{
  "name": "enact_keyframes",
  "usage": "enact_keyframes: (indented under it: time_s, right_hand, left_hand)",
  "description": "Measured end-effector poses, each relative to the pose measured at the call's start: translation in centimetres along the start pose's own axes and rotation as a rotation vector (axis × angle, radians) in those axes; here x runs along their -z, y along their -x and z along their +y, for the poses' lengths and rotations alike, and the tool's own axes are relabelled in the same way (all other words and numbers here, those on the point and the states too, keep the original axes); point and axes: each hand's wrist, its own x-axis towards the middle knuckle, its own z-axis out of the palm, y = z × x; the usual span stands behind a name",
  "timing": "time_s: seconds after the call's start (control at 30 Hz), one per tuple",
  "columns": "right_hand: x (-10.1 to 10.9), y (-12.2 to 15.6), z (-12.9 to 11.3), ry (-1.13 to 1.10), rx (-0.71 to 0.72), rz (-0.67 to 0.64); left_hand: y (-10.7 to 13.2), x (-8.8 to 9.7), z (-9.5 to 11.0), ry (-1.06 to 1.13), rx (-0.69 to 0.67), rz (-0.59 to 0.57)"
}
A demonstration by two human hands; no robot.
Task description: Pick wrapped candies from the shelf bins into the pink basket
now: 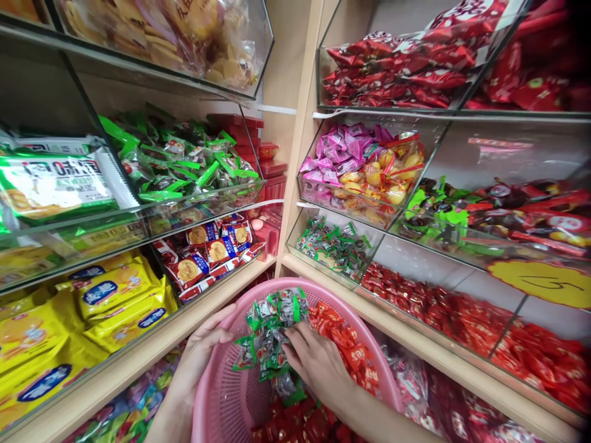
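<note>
A pink plastic basket (221, 406) sits low in front of me, holding red-wrapped candies (341, 344) and a heap of green-and-clear wrapped candies (270, 323). My left hand (203, 347) grips the basket's left rim, fingers curled over the edge. My right hand (316, 363) reaches into the basket and closes round a bunch of the green-wrapped candies, lifting them above the red ones.
Clear bins on wooden shelves surround me: green-wrapped candies (332, 246) in the bin straight ahead, pink and yellow sweets (360, 166) above it, red candies (438, 307) to the right, yellow snack packs (111, 295) and green packs (184, 160) on the left.
</note>
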Motion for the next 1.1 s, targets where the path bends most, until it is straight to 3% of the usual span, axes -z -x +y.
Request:
enact_keyframes:
  time_s: [0.13, 0.23, 0.33, 0.43, 0.47, 0.53, 0.63, 0.8, 1.1]
  right_hand:
    - [1.2, 0.5, -0.4, -0.018, 0.012, 0.012]
    - [3.1, -0.7, 0.2, -0.061, -0.008, 0.039]
    - [5.3, -4.1, 2.8, -0.128, -0.076, 0.132]
    - [6.4, -8.7, 7.0, -0.083, -0.178, 0.164]
    - [6.3, -10.1, 8.5, -0.036, -0.243, 0.118]
    - [5.7, -12.4, 11.3, 0.036, -0.383, -0.114]
    - [3.9, -14.2, 14.3, 0.030, -0.448, -0.295]
    - [2.0, -14.4, 16.3, 0.017, -0.516, -0.413]
    - [1.2, -14.2, 17.3, 0.006, -0.559, -0.512]
  left_hand:
    - [-0.1, 0.1, -0.1, -0.016, -0.012, 0.008]
    - [-0.2, 0.2, -0.1, -0.032, -0.012, -0.007]
    - [-0.3, 0.4, -0.2, -0.050, -0.006, -0.004]
    - [-0.2, 0.5, -0.2, -0.033, -0.009, -0.007]
    - [-0.2, 0.5, -0.2, -0.027, -0.008, -0.018]
    - [-0.2, 0.5, -0.1, -0.029, -0.002, -0.039]
    - [-0.2, 0.5, 0.0, -0.048, 0.000, -0.049]
    - [-0.1, 0.4, 0.1, -0.026, -0.007, -0.044]
    - [-0.4, 0.6, -0.1, -0.021, 0.013, -0.062]
